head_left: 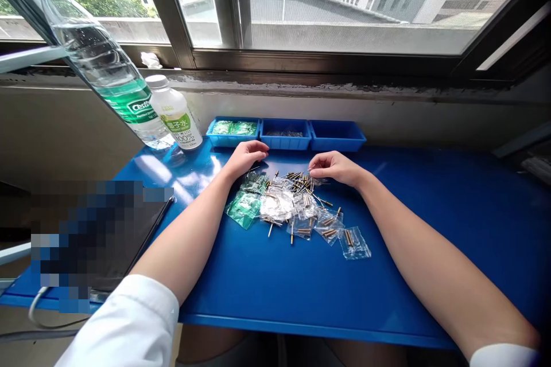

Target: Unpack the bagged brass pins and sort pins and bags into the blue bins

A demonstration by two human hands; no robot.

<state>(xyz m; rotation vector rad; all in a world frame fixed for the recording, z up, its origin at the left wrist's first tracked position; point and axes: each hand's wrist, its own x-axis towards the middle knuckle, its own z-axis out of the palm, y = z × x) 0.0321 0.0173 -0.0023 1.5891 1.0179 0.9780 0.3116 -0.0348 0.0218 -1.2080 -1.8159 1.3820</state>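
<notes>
A loose pile of small clear bags (278,203), green bags (244,208) and brass-and-silver metal pins (301,182) lies on the blue table. At the pile's back left is my left hand (246,159), its fingers curved and apart, with nothing visible in them. My right hand (334,167) is at the back right edge of the pile, thumb and fingers pinched together; what they hold, if anything, is too small to name. One clear bag with brass pieces (353,242) lies at the pile's front right.
Three blue bins stand behind the hands: one with green packets (233,140), one with dark small items (284,143), one at the right (337,145). A large water bottle (129,97), a white bottle (181,120) and a dark flat object (124,241) are at the left.
</notes>
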